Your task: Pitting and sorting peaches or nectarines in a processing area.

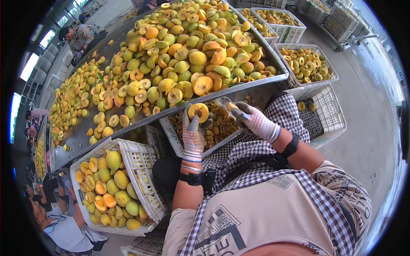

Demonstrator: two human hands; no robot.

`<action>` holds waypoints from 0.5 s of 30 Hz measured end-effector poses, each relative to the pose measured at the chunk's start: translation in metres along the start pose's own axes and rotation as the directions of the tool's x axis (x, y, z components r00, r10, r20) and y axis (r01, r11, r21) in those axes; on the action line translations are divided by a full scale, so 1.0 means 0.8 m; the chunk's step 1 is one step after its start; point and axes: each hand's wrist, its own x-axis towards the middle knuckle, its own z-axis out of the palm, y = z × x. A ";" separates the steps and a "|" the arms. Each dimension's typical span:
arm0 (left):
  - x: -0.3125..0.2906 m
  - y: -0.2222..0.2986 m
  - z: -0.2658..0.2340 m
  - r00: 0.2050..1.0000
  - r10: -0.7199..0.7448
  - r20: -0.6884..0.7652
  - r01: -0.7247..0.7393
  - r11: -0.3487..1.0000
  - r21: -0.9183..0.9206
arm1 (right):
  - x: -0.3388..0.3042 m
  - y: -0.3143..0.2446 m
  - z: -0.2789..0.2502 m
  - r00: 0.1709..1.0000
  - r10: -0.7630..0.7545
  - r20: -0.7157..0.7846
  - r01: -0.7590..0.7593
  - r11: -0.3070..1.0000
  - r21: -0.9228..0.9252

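Note:
My left hand (193, 135), in a striped knit glove with grey fingers, is closed on a halved yellow peach (198, 112), its cut face and dark hollow turned up. Just right of it, my right hand (257, 121), gloved alike, pinches a small tool (225, 102) with a thin metal end. Most of that tool is hidden by the fingers, and a pale bit shows at the fingertips. Both hands are above a white crate (173, 135) of peach scraps in front of my lap.
A metal-edged table (239, 90) heaped with whole and halved peaches (179, 51) spans the far side. On the left a tilted white crate (143, 170) holds peaches. Crates of halves (305, 64) and a nearly bare crate (331, 113) stand right. Co-workers sit at left.

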 end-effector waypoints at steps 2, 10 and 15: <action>0.002 -0.009 -0.017 0.994 0.096 0.047 -0.100 0.992 0.076 | 0.000 0.007 0.003 1.000 0.019 0.011 -0.018 0.996 -0.093; -0.006 0.009 -0.032 0.995 -0.081 -0.058 0.090 0.980 0.175 | 0.030 0.035 0.030 0.996 -0.020 0.086 0.041 0.968 -0.248; -0.004 0.000 -0.031 0.998 -0.021 -0.066 0.031 0.989 0.142 | 0.080 0.075 0.039 0.911 -0.342 0.229 0.411 0.733 -0.542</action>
